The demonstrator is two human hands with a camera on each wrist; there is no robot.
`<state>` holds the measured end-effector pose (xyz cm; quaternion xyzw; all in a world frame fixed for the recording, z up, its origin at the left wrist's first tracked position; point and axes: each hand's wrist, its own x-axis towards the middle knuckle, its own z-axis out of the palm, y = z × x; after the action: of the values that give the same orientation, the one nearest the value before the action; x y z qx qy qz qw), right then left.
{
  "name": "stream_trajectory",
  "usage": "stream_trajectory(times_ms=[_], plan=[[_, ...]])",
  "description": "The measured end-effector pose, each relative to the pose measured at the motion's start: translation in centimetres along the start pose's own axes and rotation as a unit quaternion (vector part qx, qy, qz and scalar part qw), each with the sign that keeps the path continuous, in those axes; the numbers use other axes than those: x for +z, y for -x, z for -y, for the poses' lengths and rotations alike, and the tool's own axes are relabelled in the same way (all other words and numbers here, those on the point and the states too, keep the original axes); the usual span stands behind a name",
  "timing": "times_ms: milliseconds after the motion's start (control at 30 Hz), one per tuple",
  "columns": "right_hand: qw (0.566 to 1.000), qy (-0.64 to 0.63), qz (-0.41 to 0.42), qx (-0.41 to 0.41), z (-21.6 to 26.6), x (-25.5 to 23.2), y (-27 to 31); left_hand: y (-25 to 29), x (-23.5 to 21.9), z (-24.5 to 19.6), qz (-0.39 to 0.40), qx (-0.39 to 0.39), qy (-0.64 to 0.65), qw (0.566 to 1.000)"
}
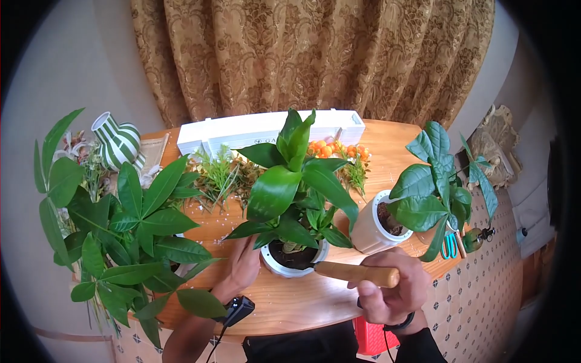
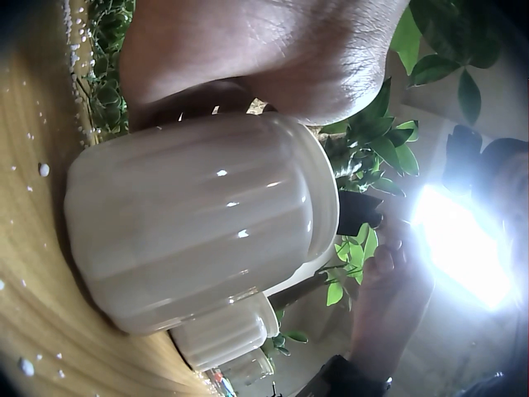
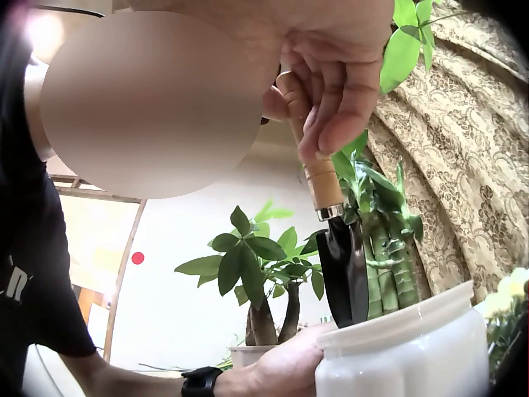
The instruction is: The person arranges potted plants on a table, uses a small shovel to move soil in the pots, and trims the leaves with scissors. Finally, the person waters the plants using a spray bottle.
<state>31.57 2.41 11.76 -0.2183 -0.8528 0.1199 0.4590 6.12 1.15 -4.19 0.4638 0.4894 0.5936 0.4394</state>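
Note:
In the head view, a white pot (image 1: 290, 272) with a leafy green plant (image 1: 289, 187) stands at the middle of the table. My left hand (image 1: 243, 266) lies along its left side, fingers pointing away from me; the left wrist view shows this hand (image 2: 264, 50) right against the pot wall (image 2: 198, 223). My right hand (image 1: 393, 287) grips the wooden handle of a small hand trowel (image 1: 357, 273). Its dark blade (image 3: 343, 273) points down inside the pot's rim, beside the green stalks (image 3: 388, 273), the tip hidden behind the rim.
To the right stands another potted plant (image 1: 375, 233); teal-handled scissors (image 1: 449, 245) lie beyond it. A large leafy plant (image 1: 133, 242) fills the left side. Behind are a striped vase (image 1: 118, 142), a long white box (image 1: 212, 136), orange berries (image 1: 327, 148) and greenery. White crumbs dot the tabletop (image 1: 272, 314).

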Motion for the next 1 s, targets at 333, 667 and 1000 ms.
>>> stream_trajectory(times_ms=[333, 667, 1000], plan=[[1.000, -0.015, -0.003, 0.007, -0.1, -0.1, 0.1, 0.1, 0.1, -1.6, 0.009, -0.054, 0.029, 0.998], [1.000, -0.009, 0.000, -0.014, -0.4, 0.7, 0.2, -0.1, 0.1, -1.4, 0.007, 0.001, -0.009, 1.000], [1.000, -0.019, -0.017, -0.003, -0.4, 0.5, 0.1, -0.1, 0.4, -1.5, -0.002, -0.032, 0.053, 0.998]])
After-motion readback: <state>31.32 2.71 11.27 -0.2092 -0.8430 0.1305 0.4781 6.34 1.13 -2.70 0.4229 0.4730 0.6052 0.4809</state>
